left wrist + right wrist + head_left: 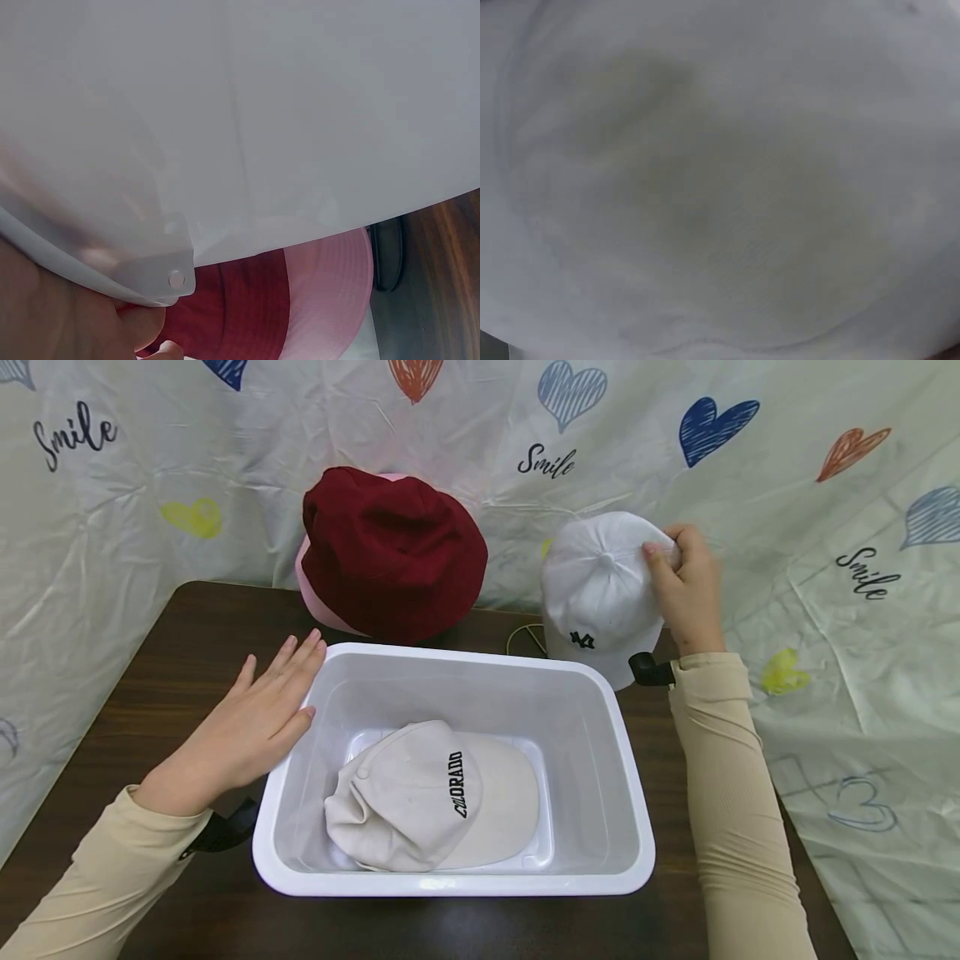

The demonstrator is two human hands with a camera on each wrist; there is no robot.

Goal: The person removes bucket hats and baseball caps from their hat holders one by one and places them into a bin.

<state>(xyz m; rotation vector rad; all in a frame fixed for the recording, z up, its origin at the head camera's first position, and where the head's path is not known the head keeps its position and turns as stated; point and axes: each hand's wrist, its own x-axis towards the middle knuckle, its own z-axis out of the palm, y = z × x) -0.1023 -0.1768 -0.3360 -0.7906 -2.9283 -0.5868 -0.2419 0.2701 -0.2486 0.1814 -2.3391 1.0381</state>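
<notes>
My right hand (pixel 692 589) pinches the edge of a white baseball cap (pixel 603 581) with a small black logo, at the back right of the table. Its brim hangs down behind the tub's far right corner. White cap fabric (pixel 727 180) fills the right wrist view, blurred. With fingers straight, my left hand (pixel 247 727) rests on the left rim of a white plastic tub (pixel 453 883). Inside the tub lies a cream cap (pixel 420 802) lettered "COLORADO", brim to the right. The tub's outer wall (pixel 247 127) takes up most of the left wrist view.
Behind the tub, a dark red bucket hat (pixel 397 556) sits over a pink hat (pixel 318 585). A thin loop of cord (pixel 525 631) lies beside the white cap. The dark wooden table (pixel 172 693) meets a cloth backdrop (pixel 480 435) printed with hearts.
</notes>
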